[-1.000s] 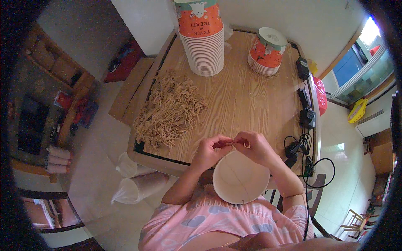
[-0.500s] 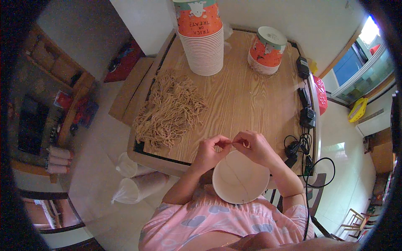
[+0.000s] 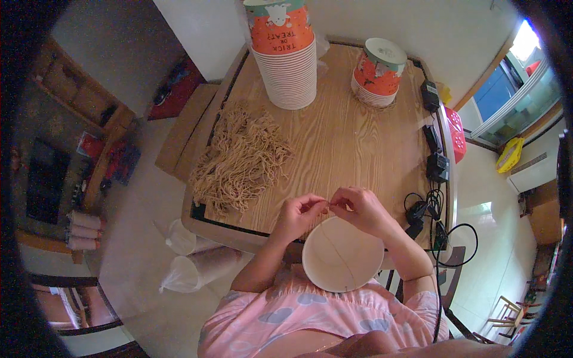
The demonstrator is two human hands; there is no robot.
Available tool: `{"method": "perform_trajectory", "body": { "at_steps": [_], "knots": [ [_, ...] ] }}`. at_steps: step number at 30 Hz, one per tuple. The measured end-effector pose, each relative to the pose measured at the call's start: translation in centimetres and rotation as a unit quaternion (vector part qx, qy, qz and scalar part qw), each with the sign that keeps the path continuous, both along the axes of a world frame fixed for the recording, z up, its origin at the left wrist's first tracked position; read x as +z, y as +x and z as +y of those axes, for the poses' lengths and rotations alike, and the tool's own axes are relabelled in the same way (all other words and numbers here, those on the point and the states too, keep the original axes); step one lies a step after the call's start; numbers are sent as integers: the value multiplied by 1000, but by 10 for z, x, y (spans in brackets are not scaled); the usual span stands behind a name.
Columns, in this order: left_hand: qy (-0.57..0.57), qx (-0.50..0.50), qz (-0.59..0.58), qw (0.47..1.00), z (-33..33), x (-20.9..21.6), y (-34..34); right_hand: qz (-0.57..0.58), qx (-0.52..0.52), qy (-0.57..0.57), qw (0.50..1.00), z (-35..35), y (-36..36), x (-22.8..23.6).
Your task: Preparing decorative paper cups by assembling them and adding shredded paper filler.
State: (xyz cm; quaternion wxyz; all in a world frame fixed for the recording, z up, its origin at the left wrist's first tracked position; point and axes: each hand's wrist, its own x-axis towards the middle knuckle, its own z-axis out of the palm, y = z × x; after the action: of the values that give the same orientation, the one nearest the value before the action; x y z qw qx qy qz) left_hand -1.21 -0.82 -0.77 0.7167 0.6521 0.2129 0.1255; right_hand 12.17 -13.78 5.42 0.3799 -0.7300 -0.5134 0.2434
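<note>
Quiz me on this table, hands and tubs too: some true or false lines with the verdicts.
1. The left hand and right hand come together near the far rim of the open white-lined tub. True.
2. The heap of tan cord lies at the table's right. False: the heap is at the left.
3. The tall stack of tubs stands left of the short stack. True.
4. The open tub's mouth faces down. False: it faces up.
5. Black adapters lie along the table's right side. True.
</note>
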Motion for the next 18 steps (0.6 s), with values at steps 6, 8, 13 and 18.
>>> {"method": "perform_trajectory", "body": {
  "at_steps": [6,8,13,18],
  "knots": [
    [6,-10,-5,1000,2,2,-3,20,-11,5,1000,0,-1,-3],
    [7,-8,-12,1000,2,-2,-3,18,-9,4,1000,0,-1,-2],
    [27,4,-18,999,-1,4,-1,7,-2,3,1000,0,-1,-3],
    [226,28,-29,973,-3,18,0,-35,18,37,999,1,0,-7]
  ]
}}
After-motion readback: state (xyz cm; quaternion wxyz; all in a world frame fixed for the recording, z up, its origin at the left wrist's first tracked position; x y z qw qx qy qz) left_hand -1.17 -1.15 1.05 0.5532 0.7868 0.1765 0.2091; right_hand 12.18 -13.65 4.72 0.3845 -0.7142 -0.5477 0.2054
